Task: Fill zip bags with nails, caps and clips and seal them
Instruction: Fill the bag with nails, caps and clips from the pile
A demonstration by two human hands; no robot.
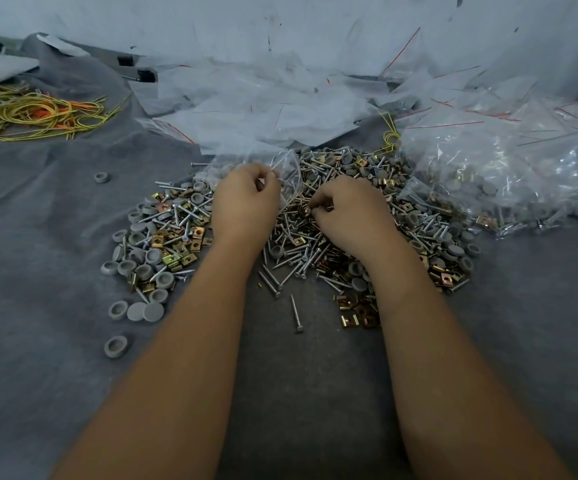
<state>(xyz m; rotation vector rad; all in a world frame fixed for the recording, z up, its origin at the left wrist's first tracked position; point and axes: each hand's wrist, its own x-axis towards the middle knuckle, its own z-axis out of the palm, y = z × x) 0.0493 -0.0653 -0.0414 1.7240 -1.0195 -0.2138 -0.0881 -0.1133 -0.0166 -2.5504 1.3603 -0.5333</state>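
The left hand (246, 199) pinches a clear, crinkled zip bag (289, 174), its long axis running toward 1 o'clock; the right hand (348, 211) grasps small hardware atop the pile of nails, caps and clips (173, 233) on grey cloth (55, 216).

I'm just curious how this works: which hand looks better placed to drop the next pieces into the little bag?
Probably the right hand. It is curled over the pile of nails, caps and clips, seemingly pinching pieces already, beside the small zip bag. The left hand is occupied pinching that bag.
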